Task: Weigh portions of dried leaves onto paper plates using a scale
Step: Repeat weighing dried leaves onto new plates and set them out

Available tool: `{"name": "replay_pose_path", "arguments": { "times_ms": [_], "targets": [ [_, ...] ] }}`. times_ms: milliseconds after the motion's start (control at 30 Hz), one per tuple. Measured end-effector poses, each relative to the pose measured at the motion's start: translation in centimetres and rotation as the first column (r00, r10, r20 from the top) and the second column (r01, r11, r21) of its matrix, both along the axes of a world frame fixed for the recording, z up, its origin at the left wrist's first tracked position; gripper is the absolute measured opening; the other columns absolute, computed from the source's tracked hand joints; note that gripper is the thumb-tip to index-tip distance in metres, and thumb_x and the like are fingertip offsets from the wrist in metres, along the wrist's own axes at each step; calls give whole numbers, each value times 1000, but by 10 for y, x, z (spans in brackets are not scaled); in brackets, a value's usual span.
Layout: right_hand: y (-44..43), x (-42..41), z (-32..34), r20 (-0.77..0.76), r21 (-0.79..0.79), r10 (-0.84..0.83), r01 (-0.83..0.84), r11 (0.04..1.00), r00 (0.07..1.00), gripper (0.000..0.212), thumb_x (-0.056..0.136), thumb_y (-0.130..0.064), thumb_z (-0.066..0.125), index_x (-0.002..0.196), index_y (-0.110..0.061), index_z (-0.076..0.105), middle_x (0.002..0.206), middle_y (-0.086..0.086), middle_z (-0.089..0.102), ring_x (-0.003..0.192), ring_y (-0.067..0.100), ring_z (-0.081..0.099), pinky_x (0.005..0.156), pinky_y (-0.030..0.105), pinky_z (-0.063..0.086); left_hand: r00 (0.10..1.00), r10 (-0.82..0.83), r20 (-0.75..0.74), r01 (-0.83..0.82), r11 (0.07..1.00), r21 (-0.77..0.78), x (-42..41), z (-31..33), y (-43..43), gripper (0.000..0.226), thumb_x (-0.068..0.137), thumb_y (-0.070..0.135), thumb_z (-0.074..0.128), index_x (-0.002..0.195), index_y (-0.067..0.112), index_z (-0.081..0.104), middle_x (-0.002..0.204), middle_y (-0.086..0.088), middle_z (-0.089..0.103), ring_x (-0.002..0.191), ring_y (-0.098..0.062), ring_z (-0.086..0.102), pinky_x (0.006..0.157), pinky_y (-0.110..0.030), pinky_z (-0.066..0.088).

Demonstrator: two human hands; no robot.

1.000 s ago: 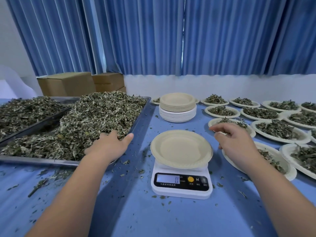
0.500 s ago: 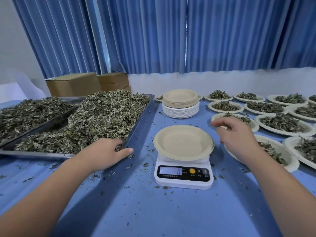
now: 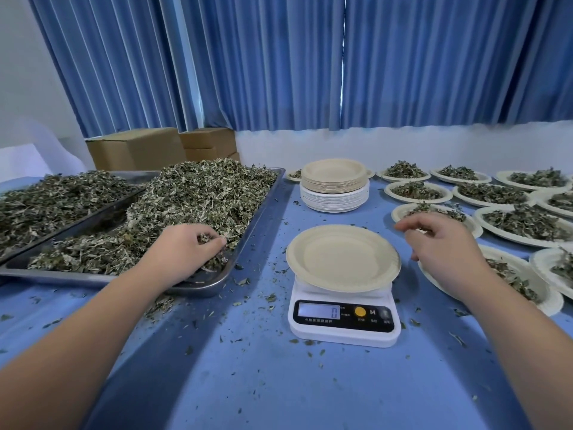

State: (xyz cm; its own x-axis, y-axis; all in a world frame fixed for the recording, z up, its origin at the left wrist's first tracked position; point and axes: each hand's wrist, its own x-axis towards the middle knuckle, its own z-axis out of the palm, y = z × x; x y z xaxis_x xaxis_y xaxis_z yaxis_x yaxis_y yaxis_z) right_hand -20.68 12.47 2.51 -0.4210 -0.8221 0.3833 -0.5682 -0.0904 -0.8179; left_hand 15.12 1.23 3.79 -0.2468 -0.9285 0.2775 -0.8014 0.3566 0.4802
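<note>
A white digital scale stands in the middle of the blue table, its display reading 0. An empty beige paper plate sits on top of it. To the left, a metal tray holds a big heap of dried leaves. My left hand is in the tray's near corner, fingers curled around a clump of leaves. My right hand hovers just right of the plate, fingers loosely bent, holding nothing.
A stack of empty plates stands behind the scale. Several filled plates cover the right side, one under my right wrist. A second leaf tray lies far left, cardboard boxes behind. Leaf crumbs litter the table.
My left hand went from resting on the tray's edge into the heap and curled around leaves. My right hand stayed beside the plate. The camera view shifted slightly.
</note>
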Motion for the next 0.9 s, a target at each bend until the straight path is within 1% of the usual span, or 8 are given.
{"name": "replay_pose_path", "arguments": {
  "times_ms": [100,200,267,367,467,600,733,900],
  "targets": [
    [-1,0,0,6,2,-13,13,1000,1000,30,91,-8,52,81,-33,66,95,-10,62,66,20,60,54,25,41,999,-5,-48,1,997,-77,-9,11,1,14,94,41,55,92,31,65,31,4,44,24,-5,28,28,-15,23],
    [-2,-1,1,32,-16,-26,27,1000,999,29,91,-8,52,81,-31,67,91,-10,62,58,13,58,50,22,41,983,-59,-174,25,982,-189,-30,27,9,13,93,40,57,83,37,65,45,2,60,29,-5,35,29,-16,28],
    [-2,-2,0,39,-24,-30,31,999,999,30,91,-6,52,81,-30,67,84,-9,60,49,4,53,43,16,39,955,-124,-269,60,970,-236,-52,38,18,13,92,37,59,80,39,65,59,16,67,33,-3,45,30,-16,34],
    [-2,-2,0,47,-31,-22,24,999,999,30,90,-5,52,80,-29,67,82,-9,60,49,6,53,41,15,39,895,-245,-373,149,952,-267,-90,48,30,15,92,30,61,79,36,66,62,25,66,42,6,55,36,-7,35],
    [-2,-2,0,34,-39,-16,17,999,999,30,90,-6,53,80,-30,67,88,-11,62,60,20,57,51,23,43,906,-289,-309,199,936,-291,-125,47,36,13,92,34,61,80,34,66,65,17,67,61,12,59,48,-5,41],
    [-3,-1,0,29,-56,-6,8,998,1000,30,89,-7,54,78,-31,68,94,-10,64,64,25,59,56,25,44,928,-317,-193,277,938,-210,-157,27,35,19,91,48,58,91,32,67,76,17,64,73,6,58,58,-20,47],
    [-3,1,1,17,-60,2,-1,998,1000,29,88,-7,55,78,-31,68,95,-9,64,67,13,58,65,25,42,900,-436,-10,431,893,-133,-170,11,32,47,87,65,50,120,32,58,113,13,54,101,-2,48,83,-24,36],
    [-3,2,2,-19,-41,-3,3,999,1000,27,89,-8,55,78,-28,69,86,-15,61,66,10,57,61,22,40,848,-528,39,529,848,-28,-166,10,38,83,73,81,25,139,34,43,120,16,42,108,-2,42,92,-27,35]
  ]
}}
